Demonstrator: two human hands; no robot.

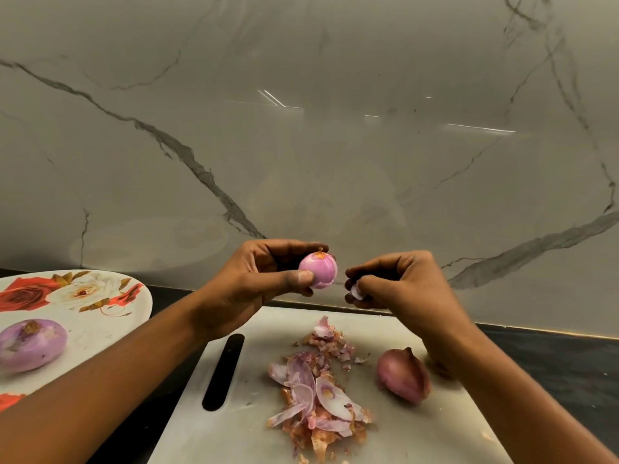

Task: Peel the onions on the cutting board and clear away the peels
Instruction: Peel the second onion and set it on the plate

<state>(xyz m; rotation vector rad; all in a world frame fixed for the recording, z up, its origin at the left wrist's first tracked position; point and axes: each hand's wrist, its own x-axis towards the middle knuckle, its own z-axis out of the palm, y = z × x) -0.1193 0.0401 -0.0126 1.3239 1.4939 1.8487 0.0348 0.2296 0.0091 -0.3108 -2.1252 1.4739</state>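
My left hand grips a small peeled pink onion above the far edge of the white cutting board. Just to its right, my right hand pinches a small pale piece of peel between curled fingers. An unpeeled reddish onion lies on the board's right side. A heap of pink and brown peels covers the middle of the board. A larger peeled purple onion rests on a flowered plate at the left.
The board has a dark slot handle on its left side and sits on a black counter. A grey marble backsplash rises right behind the board.
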